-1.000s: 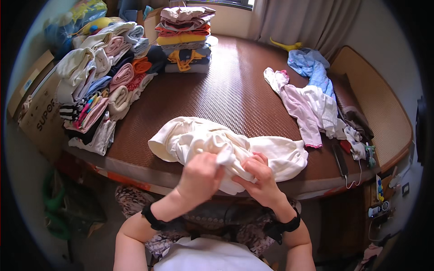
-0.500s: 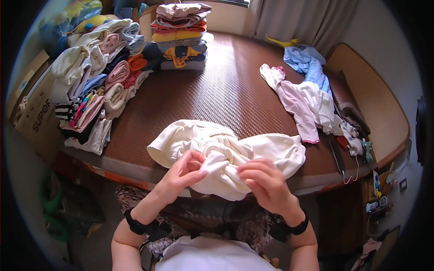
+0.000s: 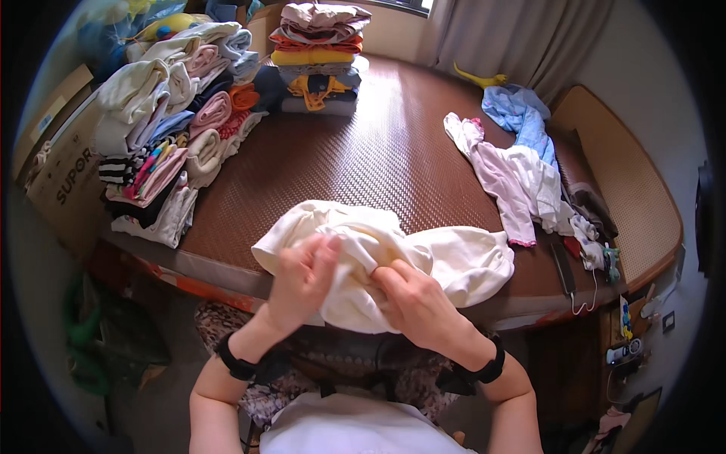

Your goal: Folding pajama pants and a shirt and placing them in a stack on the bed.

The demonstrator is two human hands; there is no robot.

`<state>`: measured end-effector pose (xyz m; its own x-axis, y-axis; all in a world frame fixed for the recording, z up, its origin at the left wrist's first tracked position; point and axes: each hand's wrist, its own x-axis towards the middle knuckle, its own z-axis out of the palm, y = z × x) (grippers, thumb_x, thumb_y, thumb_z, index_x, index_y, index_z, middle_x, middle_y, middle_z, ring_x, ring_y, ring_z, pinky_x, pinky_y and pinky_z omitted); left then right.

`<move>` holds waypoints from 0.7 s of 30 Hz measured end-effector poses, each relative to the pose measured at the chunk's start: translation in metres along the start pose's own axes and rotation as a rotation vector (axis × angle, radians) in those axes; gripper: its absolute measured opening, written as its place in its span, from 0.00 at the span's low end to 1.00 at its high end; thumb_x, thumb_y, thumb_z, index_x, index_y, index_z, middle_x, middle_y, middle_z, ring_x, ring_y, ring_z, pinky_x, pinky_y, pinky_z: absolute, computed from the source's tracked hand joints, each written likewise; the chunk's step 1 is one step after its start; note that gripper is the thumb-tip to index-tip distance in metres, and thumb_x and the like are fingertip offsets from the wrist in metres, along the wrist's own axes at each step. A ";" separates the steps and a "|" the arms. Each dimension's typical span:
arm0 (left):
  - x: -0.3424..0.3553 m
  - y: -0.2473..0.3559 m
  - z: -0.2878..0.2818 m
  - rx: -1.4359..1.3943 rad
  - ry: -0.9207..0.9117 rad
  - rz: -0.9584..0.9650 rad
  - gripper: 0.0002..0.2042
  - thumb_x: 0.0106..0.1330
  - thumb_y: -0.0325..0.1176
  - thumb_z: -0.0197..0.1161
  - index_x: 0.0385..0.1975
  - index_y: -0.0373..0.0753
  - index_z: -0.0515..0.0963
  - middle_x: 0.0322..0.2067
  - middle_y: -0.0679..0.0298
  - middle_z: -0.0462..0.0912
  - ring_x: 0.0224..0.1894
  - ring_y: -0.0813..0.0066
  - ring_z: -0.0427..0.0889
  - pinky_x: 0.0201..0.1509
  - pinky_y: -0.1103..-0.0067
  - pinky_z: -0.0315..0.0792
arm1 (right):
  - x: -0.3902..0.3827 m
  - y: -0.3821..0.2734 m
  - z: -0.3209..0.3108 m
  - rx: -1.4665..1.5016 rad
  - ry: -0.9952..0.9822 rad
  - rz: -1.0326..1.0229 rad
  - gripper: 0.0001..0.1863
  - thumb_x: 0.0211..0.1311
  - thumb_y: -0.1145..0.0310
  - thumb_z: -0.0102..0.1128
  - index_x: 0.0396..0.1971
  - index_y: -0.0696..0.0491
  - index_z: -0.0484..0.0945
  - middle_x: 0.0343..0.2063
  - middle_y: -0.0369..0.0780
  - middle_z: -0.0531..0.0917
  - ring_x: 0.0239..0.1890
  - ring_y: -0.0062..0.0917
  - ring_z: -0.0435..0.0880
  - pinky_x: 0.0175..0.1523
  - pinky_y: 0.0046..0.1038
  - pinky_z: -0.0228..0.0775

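Note:
A cream garment (image 3: 465,261) lies bunched at the near edge of the bed in front of me, its middle twisted into folds and one end spread toward the right. On the left part of it, my left hand (image 3: 301,278) is closed with curled fingers and thumb raised, gathering the cloth. My right hand (image 3: 417,301) pinches the folds near the middle, its fingertips pressed into the fabric. Exactly which part of the garment each hand grips is hidden by the folds and fingers.
The bed has a brown woven mat (image 3: 302,159). Stacked folded clothes (image 3: 208,113) stand at the left beside a cardboard box (image 3: 64,189), with another folded stack (image 3: 318,57) farther back. Loose clothes (image 3: 522,170) lie at the right, near a dark phone (image 3: 563,268) with a white cable.
My left hand has curled and lifted slightly over the cloth. My right hand has moved left and pressed into the folds. The garment's middle has been pulled about; the view has shifted slightly.

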<state>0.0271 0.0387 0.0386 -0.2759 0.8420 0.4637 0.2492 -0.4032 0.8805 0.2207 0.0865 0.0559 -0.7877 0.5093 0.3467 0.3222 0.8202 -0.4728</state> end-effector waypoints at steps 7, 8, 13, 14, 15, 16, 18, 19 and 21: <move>-0.012 0.017 0.022 -0.149 -0.153 0.083 0.13 0.73 0.33 0.53 0.26 0.34 0.69 0.13 0.68 0.63 0.18 0.86 0.58 0.18 0.79 0.55 | 0.030 0.022 0.014 -0.265 0.028 0.034 0.26 0.48 0.68 0.65 0.49 0.60 0.72 0.41 0.50 0.79 0.44 0.43 0.79 0.48 0.39 0.71; -0.011 0.009 0.024 -0.174 -0.167 0.088 0.13 0.73 0.33 0.53 0.26 0.33 0.69 0.13 0.67 0.63 0.18 0.86 0.58 0.18 0.79 0.55 | 0.034 0.025 0.013 -0.233 0.098 0.050 0.24 0.48 0.68 0.65 0.47 0.58 0.75 0.42 0.51 0.79 0.46 0.46 0.78 0.50 0.41 0.69; 0.005 -0.016 0.015 -0.009 0.121 0.052 0.12 0.74 0.32 0.51 0.27 0.34 0.71 0.16 0.65 0.68 0.21 0.84 0.66 0.24 0.80 0.63 | 0.036 0.037 0.022 0.004 0.069 0.076 0.07 0.47 0.70 0.65 0.25 0.58 0.82 0.22 0.48 0.79 0.28 0.44 0.80 0.38 0.37 0.73; 0.015 -0.025 0.008 0.000 0.167 0.051 0.12 0.73 0.32 0.52 0.27 0.34 0.72 0.19 0.62 0.71 0.22 0.80 0.69 0.26 0.79 0.65 | 0.039 0.038 0.027 -0.032 0.053 0.049 0.09 0.47 0.70 0.66 0.25 0.60 0.82 0.25 0.49 0.80 0.30 0.45 0.81 0.38 0.39 0.73; 0.029 -0.034 -0.001 0.010 0.211 0.050 0.11 0.72 0.32 0.53 0.27 0.34 0.73 0.22 0.60 0.74 0.23 0.77 0.72 0.27 0.78 0.67 | 0.042 0.041 0.029 -0.068 0.039 0.023 0.10 0.47 0.71 0.66 0.26 0.62 0.81 0.27 0.51 0.81 0.31 0.45 0.81 0.39 0.41 0.72; 0.038 -0.052 -0.009 0.011 0.197 -0.015 0.08 0.68 0.32 0.57 0.30 0.34 0.76 0.29 0.56 0.78 0.30 0.67 0.78 0.34 0.74 0.71 | 0.045 0.046 0.031 -0.068 0.041 0.024 0.10 0.47 0.71 0.66 0.26 0.62 0.81 0.27 0.51 0.81 0.31 0.45 0.81 0.39 0.41 0.72; 0.045 -0.091 -0.015 0.164 0.104 0.061 0.08 0.67 0.33 0.58 0.32 0.34 0.77 0.30 0.56 0.79 0.33 0.64 0.78 0.39 0.72 0.71 | 0.053 0.056 0.032 -0.156 0.011 0.073 0.13 0.42 0.73 0.67 0.29 0.65 0.79 0.27 0.53 0.80 0.33 0.48 0.81 0.41 0.41 0.72; 0.048 -0.108 -0.017 0.309 0.004 0.133 0.08 0.65 0.34 0.60 0.34 0.34 0.78 0.32 0.57 0.79 0.37 0.60 0.79 0.45 0.70 0.71 | 0.054 0.057 0.030 -0.154 0.013 0.066 0.13 0.42 0.73 0.67 0.29 0.65 0.79 0.27 0.53 0.80 0.33 0.48 0.81 0.41 0.41 0.72; 0.049 -0.123 -0.016 0.345 -0.092 0.170 0.11 0.62 0.35 0.62 0.39 0.35 0.80 0.36 0.57 0.80 0.43 0.58 0.77 0.51 0.68 0.68 | 0.053 0.061 0.023 -0.151 0.032 -0.007 0.17 0.38 0.75 0.67 0.31 0.67 0.77 0.28 0.55 0.80 0.36 0.51 0.80 0.43 0.42 0.72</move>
<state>-0.0320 0.1237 -0.0457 -0.1233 0.8087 0.5751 0.5862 -0.4083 0.6998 0.1869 0.1575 0.0263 -0.7737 0.5096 0.3763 0.3939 0.8522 -0.3444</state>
